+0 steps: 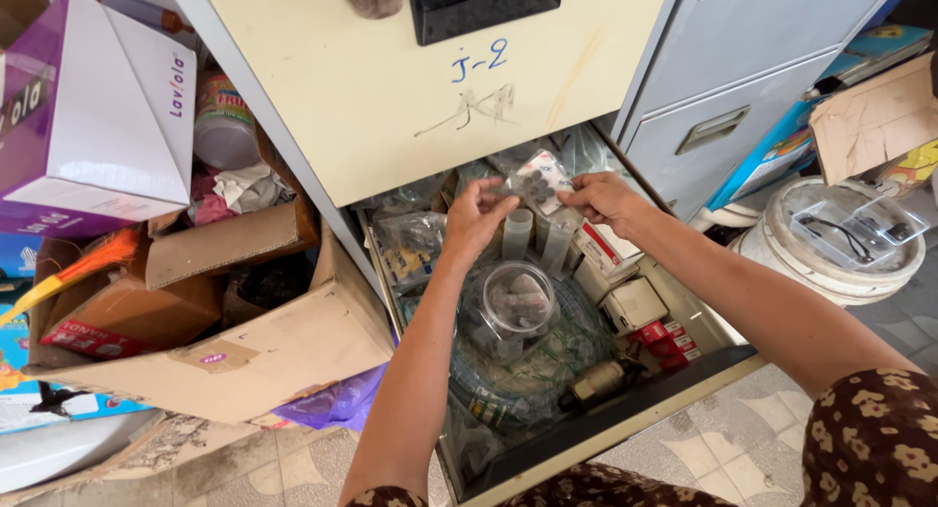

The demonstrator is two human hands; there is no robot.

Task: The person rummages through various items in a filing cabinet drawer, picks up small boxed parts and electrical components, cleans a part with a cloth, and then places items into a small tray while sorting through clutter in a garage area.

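Both hands (542, 206) pinch small clear packet (536, 182) w/ dark discs.

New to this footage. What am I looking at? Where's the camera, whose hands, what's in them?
There is one picture, from a camera worn on a person's head, looking down at their own bare hands. No machine is involved.

Both arms reach into an open metal drawer of a filing cabinet, crammed with small goods. The left hand and right hand together hold a small clear packet of dark round pieces above the drawer.

Below them lie a clear plastic jar, coiled clear tubing and small red and white boxes.

To the left sits an open cardboard box; to the right, a white bucket.
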